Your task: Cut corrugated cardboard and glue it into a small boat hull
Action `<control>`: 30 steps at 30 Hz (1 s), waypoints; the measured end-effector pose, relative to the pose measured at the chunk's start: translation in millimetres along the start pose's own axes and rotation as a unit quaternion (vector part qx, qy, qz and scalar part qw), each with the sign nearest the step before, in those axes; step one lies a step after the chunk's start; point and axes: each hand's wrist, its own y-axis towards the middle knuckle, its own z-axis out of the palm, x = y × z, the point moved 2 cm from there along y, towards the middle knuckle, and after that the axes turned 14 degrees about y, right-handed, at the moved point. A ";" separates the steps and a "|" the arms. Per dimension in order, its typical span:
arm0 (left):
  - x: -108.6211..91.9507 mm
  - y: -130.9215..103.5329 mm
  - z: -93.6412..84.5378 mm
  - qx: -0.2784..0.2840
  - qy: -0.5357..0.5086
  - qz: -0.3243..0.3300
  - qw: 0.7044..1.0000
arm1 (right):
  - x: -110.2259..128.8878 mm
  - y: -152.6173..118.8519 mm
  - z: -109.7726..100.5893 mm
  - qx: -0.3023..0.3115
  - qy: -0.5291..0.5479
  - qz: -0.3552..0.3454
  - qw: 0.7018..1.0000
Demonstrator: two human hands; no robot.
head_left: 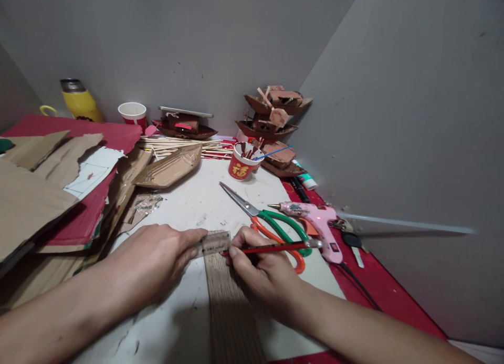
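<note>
My right hand (263,272) grips a red and black pencil (271,247), its point down at the lower edge of a short clear ruler (216,242). The ruler lies across the top end of a brown ribbed cardboard strip (230,311), which runs down towards me. My left hand (157,253) pinches the ruler's left end between fingers and thumb, pressing it onto the strip. Just beyond my right hand lie scissors (255,211) with one green and one orange handle, blades apart.
Cardboard sheets (35,201) pile up at left beside an unpainted cardboard boat (169,167). Behind stand a red paper cup (239,169) with sticks, wooden skewers (183,146) and brown model boats (271,125). A pink glue gun (325,227) with a long glue stick lies at right.
</note>
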 end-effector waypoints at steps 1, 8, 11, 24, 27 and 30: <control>-0.1 -0.2 -0.1 -0.003 0.004 0.001 1.000 | -0.6 0.2 0.1 0.000 0.005 0.005 1.000; 0.8 -2.0 2.5 -0.020 0.013 0.004 1.000 | -2.3 -0.3 -0.2 -0.011 0.014 0.013 1.000; 1.5 -2.4 3.4 -0.027 0.023 0.005 0.999 | -4.2 -0.8 0.4 -0.005 0.033 0.035 0.999; 4.3 -1.4 5.3 -0.017 -0.073 -0.008 0.997 | -6.7 -3.4 -0.8 -0.045 0.202 0.074 0.975; 6.2 -5.0 -2.1 -0.067 -0.212 -0.073 0.972 | -0.3 -1.0 -3.0 -0.109 0.278 0.031 0.954; 6.0 -8.2 -9.7 -0.129 -0.408 -0.165 0.889 | 4.8 1.1 -4.7 -0.147 0.272 0.007 0.951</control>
